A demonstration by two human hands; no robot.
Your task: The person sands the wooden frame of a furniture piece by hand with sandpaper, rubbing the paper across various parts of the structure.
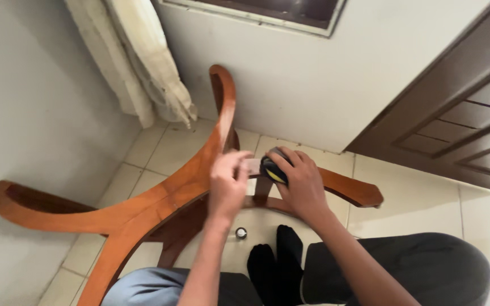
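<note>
tape roll [273,169]: dark with yellow edge, gripped in my right hand | strip [253,165]: pale, probably tape, pulled left to my left fingers | over wooden frame [160,195]

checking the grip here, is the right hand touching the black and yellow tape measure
Touching. The head view shows the right hand wrapped over the black and yellow tape measure, fingers curled on its top, with no gap visible.

Wooden frame [143,209] ahead; tiled floor [415,192] rightward.

White walls [313,85], cream tiled floor [415,198], dark panelled door [460,119] (right side), pale curtain [143,62] in the corner.
</note>
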